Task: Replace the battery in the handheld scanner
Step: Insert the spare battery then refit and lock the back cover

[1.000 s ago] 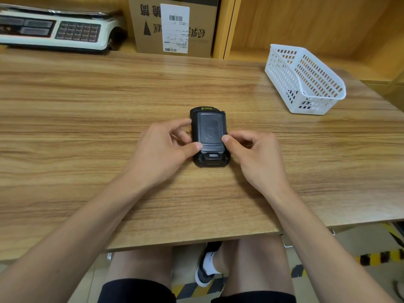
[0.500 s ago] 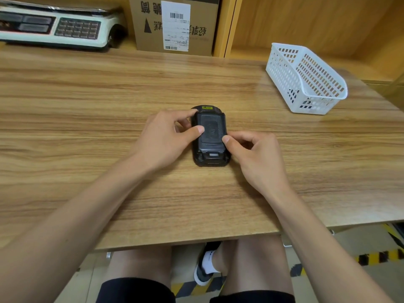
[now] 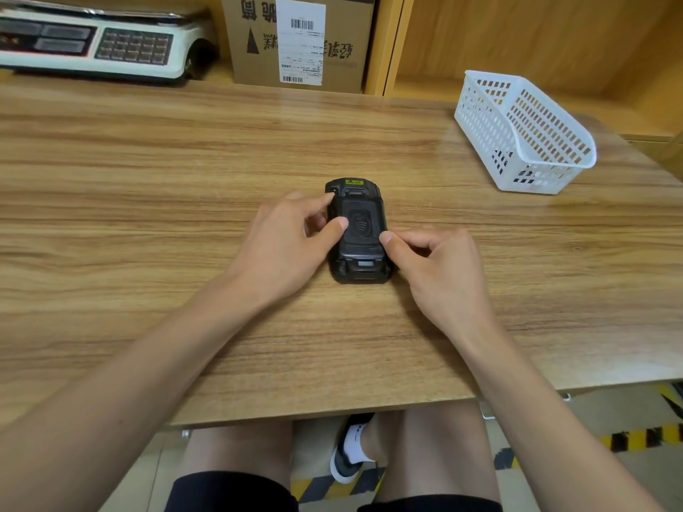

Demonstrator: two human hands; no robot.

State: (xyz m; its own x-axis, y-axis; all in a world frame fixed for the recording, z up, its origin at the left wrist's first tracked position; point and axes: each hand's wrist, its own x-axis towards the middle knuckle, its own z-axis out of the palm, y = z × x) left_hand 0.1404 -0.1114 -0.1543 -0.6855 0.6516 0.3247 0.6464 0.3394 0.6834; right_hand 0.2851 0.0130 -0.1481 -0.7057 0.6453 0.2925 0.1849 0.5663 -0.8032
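Observation:
A black handheld scanner (image 3: 360, 230) lies face down on the wooden table (image 3: 148, 201), its back panel up and a yellow label at its far end. My left hand (image 3: 286, 245) grips its left side, thumb resting on the back panel and index finger at the top left corner. My right hand (image 3: 439, 267) touches the right edge with the thumb tip, other fingers curled. No loose battery is visible.
A white slotted plastic basket (image 3: 525, 131) stands at the table's back right. Behind the table sit a weighing scale (image 3: 92, 42) at the left and a cardboard box (image 3: 299, 38) with a shipping label. The table's front edge is near my knees.
My left hand has slid up the scanner's left side, its thumb now on the back panel and index finger at the top corner. The right thumb has stayed at the right edge.

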